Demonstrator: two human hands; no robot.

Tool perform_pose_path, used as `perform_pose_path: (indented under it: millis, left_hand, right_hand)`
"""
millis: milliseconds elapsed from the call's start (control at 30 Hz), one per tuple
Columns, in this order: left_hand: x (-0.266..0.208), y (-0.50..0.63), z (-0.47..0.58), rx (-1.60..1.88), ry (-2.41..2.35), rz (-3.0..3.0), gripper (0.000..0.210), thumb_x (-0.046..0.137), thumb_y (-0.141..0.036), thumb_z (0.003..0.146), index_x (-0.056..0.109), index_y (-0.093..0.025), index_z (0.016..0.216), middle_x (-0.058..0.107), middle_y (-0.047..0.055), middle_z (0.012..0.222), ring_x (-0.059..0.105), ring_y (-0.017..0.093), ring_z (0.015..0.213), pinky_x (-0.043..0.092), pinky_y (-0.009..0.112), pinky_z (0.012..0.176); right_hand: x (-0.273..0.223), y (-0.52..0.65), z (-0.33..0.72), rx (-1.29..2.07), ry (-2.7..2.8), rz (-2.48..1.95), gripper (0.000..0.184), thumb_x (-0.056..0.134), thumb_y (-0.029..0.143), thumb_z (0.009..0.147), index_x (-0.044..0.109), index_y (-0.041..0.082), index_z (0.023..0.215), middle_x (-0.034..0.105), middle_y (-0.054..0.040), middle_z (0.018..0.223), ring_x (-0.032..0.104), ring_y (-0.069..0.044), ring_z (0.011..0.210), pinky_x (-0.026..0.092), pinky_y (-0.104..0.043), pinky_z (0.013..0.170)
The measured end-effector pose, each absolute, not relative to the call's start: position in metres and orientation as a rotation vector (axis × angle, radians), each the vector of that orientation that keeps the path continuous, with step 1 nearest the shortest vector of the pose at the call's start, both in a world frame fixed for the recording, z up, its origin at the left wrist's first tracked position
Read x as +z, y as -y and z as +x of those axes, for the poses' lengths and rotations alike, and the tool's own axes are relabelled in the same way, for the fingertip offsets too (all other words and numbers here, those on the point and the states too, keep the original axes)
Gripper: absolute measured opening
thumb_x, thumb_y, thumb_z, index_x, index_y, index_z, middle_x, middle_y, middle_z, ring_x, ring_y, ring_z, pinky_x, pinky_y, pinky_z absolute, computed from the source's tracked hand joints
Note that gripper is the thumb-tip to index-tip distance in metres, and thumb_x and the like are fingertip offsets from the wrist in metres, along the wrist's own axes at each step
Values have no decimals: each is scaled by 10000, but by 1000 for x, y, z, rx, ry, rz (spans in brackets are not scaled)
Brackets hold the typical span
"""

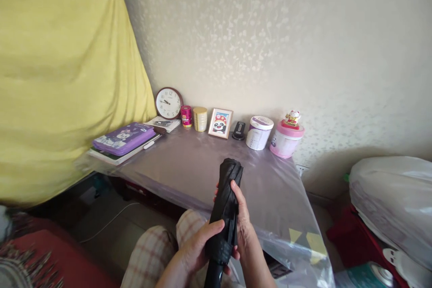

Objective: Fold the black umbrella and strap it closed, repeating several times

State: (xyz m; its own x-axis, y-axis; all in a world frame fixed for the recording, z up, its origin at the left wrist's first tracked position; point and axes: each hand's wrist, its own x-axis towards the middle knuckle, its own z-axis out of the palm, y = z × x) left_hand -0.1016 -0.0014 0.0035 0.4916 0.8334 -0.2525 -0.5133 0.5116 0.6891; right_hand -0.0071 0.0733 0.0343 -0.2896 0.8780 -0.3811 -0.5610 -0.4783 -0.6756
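A folded black umbrella is held up in front of me, its top leaning a little to the right and its dark handle pointing down toward my lap. Around its lower part, near the handle, my left hand is closed, with the thumb lying across the fabric. Higher up, my right hand grips the right side, thumb along the folds. Some fingers of both hands are hidden behind the umbrella. Beneath it are my knees in plaid trousers and the near edge of the table.
Along the wall stand a clock, a pink can, a yellow-lidded container, a panda picture frame, a small black device and two tubs. A purple case lies on books at left. A plastic-covered bundle sits right.
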Motion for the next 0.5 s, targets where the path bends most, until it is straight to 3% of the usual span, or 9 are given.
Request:
perform_pose_path:
  millis: [133,300,500]
  left_hand:
    - [-4,3,-95,911,-548,563,606,501,-603,754,597,-50,983,667,140,835,636,208,678,474,262,495]
    - [-22,4,-93,875,-583,476,719,415,-697,752,610,-56,1012,662,90,708,558,115,446,396,205,423]
    - [-29,2,-94,838,-627,445,771,415,-733,726,636,-29,948,677,128,701,588,135,492,424,211,489]
  right_hand:
    - [36,-71,-4,1924,497,-921,502,651,585,659,654,144,899,674,-41,676,612,-165,548,478,-257,488]
    - [39,-70,-2,1928,430,-929,485,680,559,651,639,164,928,686,-44,703,638,-190,604,495,-274,509]
    - [35,-74,-1,1958,360,-941,475,692,564,637,640,162,885,690,-39,688,641,-183,606,507,-275,540]
